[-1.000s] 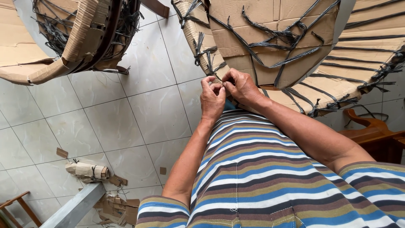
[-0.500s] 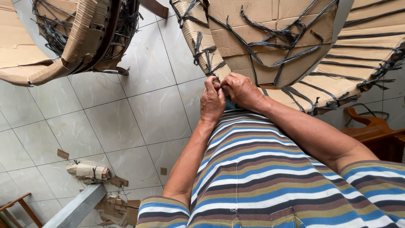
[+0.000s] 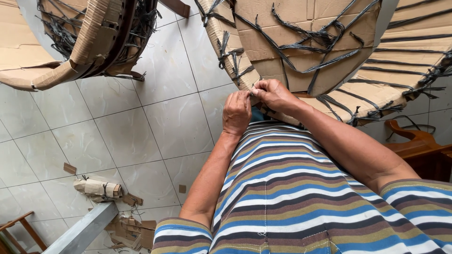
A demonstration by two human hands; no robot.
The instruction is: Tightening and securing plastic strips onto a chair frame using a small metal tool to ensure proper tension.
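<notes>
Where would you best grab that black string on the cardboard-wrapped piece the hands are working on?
Probably at its loose end by the lower edge of the cardboard-wrapped piece, where the left hand and right hand meet. Pinch the black string with the fingers from below; higher up it lies tight and flat against the cardboard.

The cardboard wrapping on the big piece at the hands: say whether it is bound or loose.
Bound: black cords cross the brown cardboard wrapping, knotted together.

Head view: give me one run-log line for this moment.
left hand: pinching black strap | right hand: pinching same strap | cardboard-wrapped bundle: against torso | floor: cardboard scraps
</notes>
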